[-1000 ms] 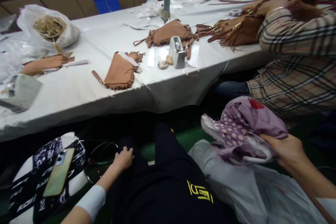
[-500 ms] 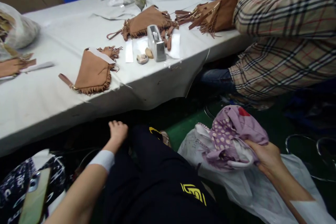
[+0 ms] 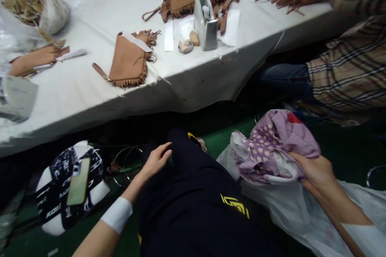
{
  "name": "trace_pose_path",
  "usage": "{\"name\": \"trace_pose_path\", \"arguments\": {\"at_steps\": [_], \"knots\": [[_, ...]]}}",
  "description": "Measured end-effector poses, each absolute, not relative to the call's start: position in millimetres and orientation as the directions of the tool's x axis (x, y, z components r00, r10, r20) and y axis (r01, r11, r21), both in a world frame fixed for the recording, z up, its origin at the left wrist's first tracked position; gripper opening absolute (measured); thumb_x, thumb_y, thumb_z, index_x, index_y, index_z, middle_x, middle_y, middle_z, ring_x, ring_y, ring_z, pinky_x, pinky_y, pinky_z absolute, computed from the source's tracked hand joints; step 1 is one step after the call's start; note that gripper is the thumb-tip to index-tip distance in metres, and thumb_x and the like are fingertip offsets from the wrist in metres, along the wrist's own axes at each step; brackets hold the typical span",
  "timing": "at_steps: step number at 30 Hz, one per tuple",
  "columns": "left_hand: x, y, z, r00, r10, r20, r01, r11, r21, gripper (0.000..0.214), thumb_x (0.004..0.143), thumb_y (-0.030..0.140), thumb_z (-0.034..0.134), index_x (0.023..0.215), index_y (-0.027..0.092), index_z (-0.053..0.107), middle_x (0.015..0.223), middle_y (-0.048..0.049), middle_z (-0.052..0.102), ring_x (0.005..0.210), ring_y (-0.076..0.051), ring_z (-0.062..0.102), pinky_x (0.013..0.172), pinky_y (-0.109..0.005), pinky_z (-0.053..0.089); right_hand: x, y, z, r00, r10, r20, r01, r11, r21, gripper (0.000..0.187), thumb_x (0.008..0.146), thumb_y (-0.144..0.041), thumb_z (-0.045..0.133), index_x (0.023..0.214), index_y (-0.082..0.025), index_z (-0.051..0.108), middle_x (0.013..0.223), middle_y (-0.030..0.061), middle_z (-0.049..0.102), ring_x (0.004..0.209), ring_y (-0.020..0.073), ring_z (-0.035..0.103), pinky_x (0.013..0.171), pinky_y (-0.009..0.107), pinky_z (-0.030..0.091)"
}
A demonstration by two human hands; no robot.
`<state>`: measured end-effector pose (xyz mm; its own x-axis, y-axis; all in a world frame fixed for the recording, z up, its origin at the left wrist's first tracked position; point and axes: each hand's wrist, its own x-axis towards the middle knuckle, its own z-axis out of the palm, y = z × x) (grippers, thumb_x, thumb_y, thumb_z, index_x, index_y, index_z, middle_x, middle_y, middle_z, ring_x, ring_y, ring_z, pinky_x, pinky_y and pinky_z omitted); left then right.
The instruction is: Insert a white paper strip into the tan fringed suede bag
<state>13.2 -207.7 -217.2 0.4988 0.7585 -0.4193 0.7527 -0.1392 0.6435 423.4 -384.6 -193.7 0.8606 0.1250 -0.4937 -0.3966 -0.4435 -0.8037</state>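
Observation:
My right hand [image 3: 315, 168] is closed on a bundle of purple dotted cloth [image 3: 271, 144], held over a white plastic bag [image 3: 289, 217] at my right side. My left hand [image 3: 157, 160] rests on my dark-trousered leg [image 3: 193, 200] below the table edge, fingers loosely stretched and nothing in them. A white wristband [image 3: 117, 214] sits on my left forearm.
A white-covered table [image 3: 75, 96] carries brown fringed pouches [image 3: 129, 62], a grey tape dispenser [image 3: 206, 24] and a plastic bag of scraps [image 3: 27, 8]. A person in a plaid shirt [image 3: 350, 68] sits at the right. A phone [image 3: 79, 180] lies on a black-and-white bag [image 3: 57, 196] at the lower left.
My left hand has shifted right along my leg and its fingers have stretched out. The view has dropped and swung left. My right hand keeps hold of the purple cloth.

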Motion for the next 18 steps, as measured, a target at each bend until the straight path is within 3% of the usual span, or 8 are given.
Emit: {"name": "trace_pose_path", "arguments": {"at_steps": [2,4,6,9,14,18], "knots": [[15,-224,-221,0.676,0.605,-0.422,0.661,-0.244,0.710,0.051,0.089,0.045,0.046,0.137,0.029,0.044,0.145,-0.0026,0.045,0.132,-0.023,0.041,0.113,-0.039,0.028,413,-370,-188,0.838,0.182,-0.515,-0.409,-0.416,-0.812,0.045,0.037,-0.009,0.077,0.081,-0.012,0.070,0.087,0.0053,0.071,0.062,0.0107,0.064,0.052,0.012,0.052],[6,-231,-226,0.695,0.513,-0.503,0.693,-0.292,0.659,0.052,0.083,0.047,0.056,0.133,0.037,0.048,0.147,0.0002,0.042,0.136,-0.028,0.034,0.115,-0.048,0.017,404,-358,-182,0.811,0.230,-0.538,-0.430,-0.390,-0.815,0.042,0.038,-0.007,0.077,0.079,-0.012,0.069,0.081,0.0038,0.070,0.058,0.0113,0.063,0.051,0.013,0.053],[-18,-223,-229,0.531,0.598,-0.600,0.832,-0.234,0.504,0.045,0.080,0.049,0.059,0.124,0.036,0.057,0.141,-0.0033,0.050,0.136,-0.033,0.032,0.114,-0.054,0.011,399,-350,-176,0.800,0.232,-0.552,-0.453,-0.369,-0.812,0.039,0.038,-0.006,0.077,0.076,-0.012,0.069,0.075,0.0024,0.070,0.054,0.0114,0.062,0.048,0.014,0.053],[-67,-199,-227,0.303,0.739,-0.602,0.927,-0.080,0.368,0.044,0.088,0.049,0.044,0.122,0.024,0.059,0.134,-0.0138,0.055,0.135,-0.035,0.033,0.112,-0.055,0.015,396,-344,-173,0.798,0.225,-0.559,-0.479,-0.325,-0.815,0.039,0.038,-0.003,0.075,0.074,-0.013,0.068,0.073,0.0010,0.069,0.051,0.0114,0.061,0.047,0.015,0.054],[-105,-202,-230,0.217,0.805,-0.552,0.925,0.010,0.379,0.049,0.086,0.047,0.046,0.126,0.019,0.055,0.138,-0.0161,0.049,0.133,-0.032,0.038,0.111,-0.047,0.025,388,-330,-173,0.787,0.214,-0.579,-0.525,-0.260,-0.810,0.036,0.040,0.001,0.072,0.072,-0.015,0.067,0.067,-0.0006,0.068,0.050,0.0132,0.063,0.047,0.016,0.055],[-83,-230,-245,0.242,0.827,-0.507,0.875,0.040,0.482,0.053,0.083,0.047,0.049,0.126,0.016,0.056,0.138,-0.0160,0.050,0.130,-0.029,0.043,0.109,-0.042,0.032,373,-310,-155,0.597,0.284,-0.750,-0.702,-0.267,-0.660,0.020,0.052,-0.009,0.069,0.070,-0.015,0.064,0.065,0.0046,0.069,0.062,0.0226,0.069,0.058,0.030,0.059]]}}
